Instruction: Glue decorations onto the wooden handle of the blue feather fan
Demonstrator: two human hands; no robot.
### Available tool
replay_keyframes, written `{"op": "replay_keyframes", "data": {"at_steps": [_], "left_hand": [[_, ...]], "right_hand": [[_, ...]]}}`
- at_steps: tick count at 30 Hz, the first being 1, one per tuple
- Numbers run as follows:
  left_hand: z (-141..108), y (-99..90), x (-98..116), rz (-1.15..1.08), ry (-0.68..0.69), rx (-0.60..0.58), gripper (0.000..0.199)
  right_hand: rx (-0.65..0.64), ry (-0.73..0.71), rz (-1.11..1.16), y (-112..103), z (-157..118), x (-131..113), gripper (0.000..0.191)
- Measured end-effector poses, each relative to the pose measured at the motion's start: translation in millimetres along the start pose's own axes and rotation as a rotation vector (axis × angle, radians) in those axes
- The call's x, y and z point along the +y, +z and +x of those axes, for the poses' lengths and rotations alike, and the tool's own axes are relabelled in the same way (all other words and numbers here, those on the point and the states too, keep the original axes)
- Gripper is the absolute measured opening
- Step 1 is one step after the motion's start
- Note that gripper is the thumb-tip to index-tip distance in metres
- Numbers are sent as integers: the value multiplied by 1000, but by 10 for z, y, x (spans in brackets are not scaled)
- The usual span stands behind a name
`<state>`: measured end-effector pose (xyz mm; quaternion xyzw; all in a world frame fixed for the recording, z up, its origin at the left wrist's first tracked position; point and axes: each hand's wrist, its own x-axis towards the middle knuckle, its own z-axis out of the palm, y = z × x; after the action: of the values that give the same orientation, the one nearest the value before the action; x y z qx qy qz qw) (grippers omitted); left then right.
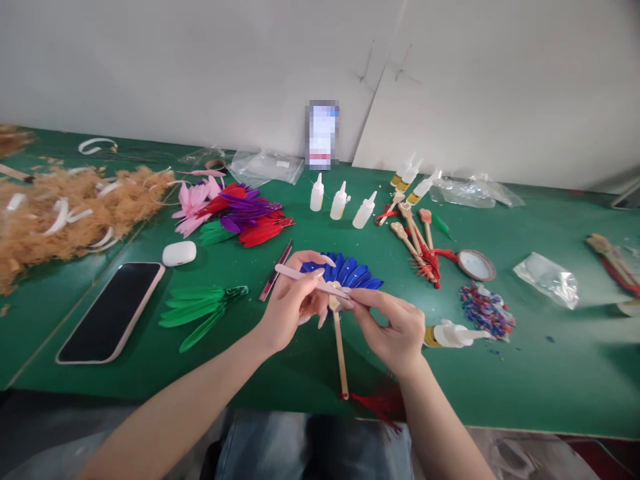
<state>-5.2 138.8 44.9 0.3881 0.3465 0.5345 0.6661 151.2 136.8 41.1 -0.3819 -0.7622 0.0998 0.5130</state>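
Fan of blue feathers (pixel 354 272) on a green surface (pixel 300 383), handle toward the wearer, probably so its head stays within reach. Above it, the left hand (pixel 289 310) pinches a slim pink tool (pixel 331 289) along its length and the right hand (pixel 399 331) pinches its right end, seemingly to steady it; fingers hide some feathers. Close by the right hand, a bottle (pixel 451 334) on its side could get knocked into small colourful bits (pixel 487 311). Left: green feathers (pixel 197 308), phone (pixel 113 313). Behind: upright bottles (pixel 340 203).
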Motion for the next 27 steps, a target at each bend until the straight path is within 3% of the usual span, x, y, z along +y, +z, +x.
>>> {"op": "replay_keyframes", "data": {"at_steps": [14, 21, 27], "left_hand": [[35, -36, -32, 32, 53, -43, 15], [17, -61, -18, 43, -21, -119, 16], [34, -64, -34, -47, -52, -88, 17]], "right_hand": [[-11, 28, 30, 7, -26, 14, 13], [-30, 1, 71, -2, -20, 2, 13], [32, -41, 76, 51, -27, 28, 10]]}}
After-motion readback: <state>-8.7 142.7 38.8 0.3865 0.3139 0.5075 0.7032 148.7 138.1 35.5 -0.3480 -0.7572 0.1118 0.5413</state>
